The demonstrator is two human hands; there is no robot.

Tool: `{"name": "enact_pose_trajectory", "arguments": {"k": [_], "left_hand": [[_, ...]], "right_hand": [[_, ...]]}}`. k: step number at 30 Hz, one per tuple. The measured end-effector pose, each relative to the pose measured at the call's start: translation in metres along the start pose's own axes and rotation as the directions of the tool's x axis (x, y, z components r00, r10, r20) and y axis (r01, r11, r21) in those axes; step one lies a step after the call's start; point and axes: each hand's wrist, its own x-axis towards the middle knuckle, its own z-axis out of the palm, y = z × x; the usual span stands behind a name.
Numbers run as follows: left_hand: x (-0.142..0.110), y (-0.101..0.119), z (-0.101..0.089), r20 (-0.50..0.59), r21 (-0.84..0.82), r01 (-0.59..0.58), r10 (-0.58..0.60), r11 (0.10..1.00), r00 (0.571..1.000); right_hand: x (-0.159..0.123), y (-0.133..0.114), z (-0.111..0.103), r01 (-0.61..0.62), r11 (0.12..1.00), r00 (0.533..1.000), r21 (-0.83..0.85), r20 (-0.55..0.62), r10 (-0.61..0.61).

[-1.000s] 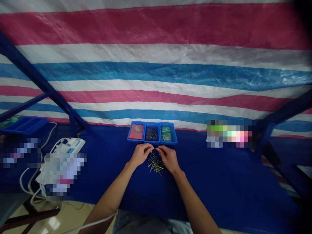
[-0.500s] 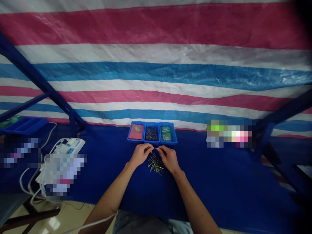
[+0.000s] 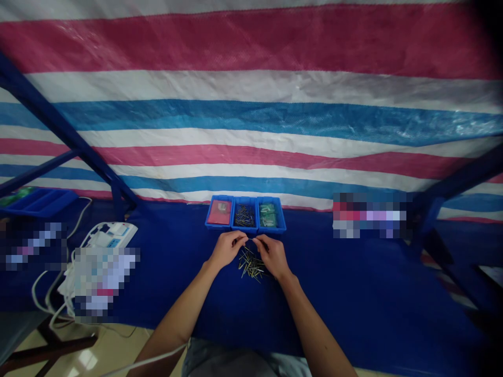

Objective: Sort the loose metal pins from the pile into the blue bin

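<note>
On the blue cloth (image 3: 346,293), before 3 blue trays, we show L hand (image 3: 227,249) and R hand (image 3: 273,256), fingers closed, pinching a fine wire-like item (image 3: 248,240) betw. them, just above a loose heap of slim metal pins (image 3: 251,265). Ctr tray (image 3: 244,199) already holds a bunch of similar pins; L tray (image 3: 220,198) a red packet; R tray (image 3: 269,199) green packets. Much of the heap remains on cloth. We can't make out the held item's ends or exact type; tray contents are too small to read; pixelated objects (image 3: 106,280) stay unreadable.
</note>
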Motion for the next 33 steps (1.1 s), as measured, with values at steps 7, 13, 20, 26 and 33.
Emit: {"name": "enact_pose_trajectory", "arguments": {"k": [7, 13, 20, 26, 33], "left_hand": [[0.0001, -0.0002, 0.0002, -0.003, -0.002, -0.001, 0.001, 1.0, 1.0], [0.0008, 0.0008, -0.0005, 0.005, 0.001, 0.004, -0.004, 1.0, 1.0], [0.0005, 0.0003, -0.0002, 0.0, -0.003, -0.006, 0.006, 1.0, 1.0], [0.0007, 0.0, 0.0001, -0.002, -0.001, -0.009, 0.009, 1.0, 1.0], [0.0006, -0.0002, -0.0001, -0.002, -0.003, -0.013, 0.013, 1.0, 1.0]], "right_hand": [[0.0008, -0.0021, -0.0013, 0.01, 1.0, 1.0, -0.013, 0.0, -0.01], [0.0008, -0.0023, -0.0021, 0.009, 1.0, 1.0, -0.018, 0.015, -0.008], [0.0006, -0.0018, -0.0018, 0.001, 1.0, 1.0, -0.029, 0.019, 0.0], [0.0009, -0.0015, -0.0021, 0.003, 0.999, 1.0, -0.035, 0.029, -0.002], [0.0011, -0.0029, -0.0027, 0.002, 1.0, 0.999, -0.011, 0.034, -0.002]]}}
